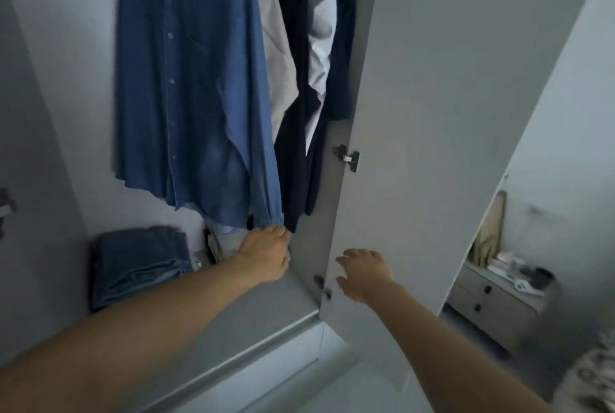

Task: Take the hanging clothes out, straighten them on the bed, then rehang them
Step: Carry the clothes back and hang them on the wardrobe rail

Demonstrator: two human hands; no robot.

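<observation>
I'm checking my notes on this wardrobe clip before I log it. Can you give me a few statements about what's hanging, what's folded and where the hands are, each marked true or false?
1. The blue denim shirt hangs leftmost of the clothes in the wardrobe. True.
2. The left hand is up at the shirt's collar. False: it is down by the sleeve cuff, at the shirt's lower end.
3. The right hand grips a hanger. False: it holds nothing, its fingers spread near the edge of the open wardrobe door.
4. Folded jeans lie on the wardrobe's shelf below the hanging clothes. True.
5. The wardrobe door is closed. False: it stands open, with its hinges showing.
</observation>
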